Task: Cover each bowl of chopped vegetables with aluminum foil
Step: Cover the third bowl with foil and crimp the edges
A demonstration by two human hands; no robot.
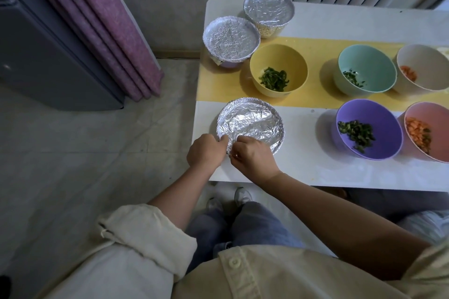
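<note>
Seeing: foil (pixel 255 120), silver, crinkled, round, dished
my left hand (pixel 206 150): fingers curled, pinching foil edge
my right hand (pixel 252 155): fingers curled, pinching same crumpled edge
table (pixel 340 172): white, smooth

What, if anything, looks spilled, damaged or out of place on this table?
Nothing is spilled or broken. The one untidy spot is the nearest foil-covered round bowl: its aluminium foil is crumpled and the near edge looks loose, where the left hand and right hand pinch it.
</note>
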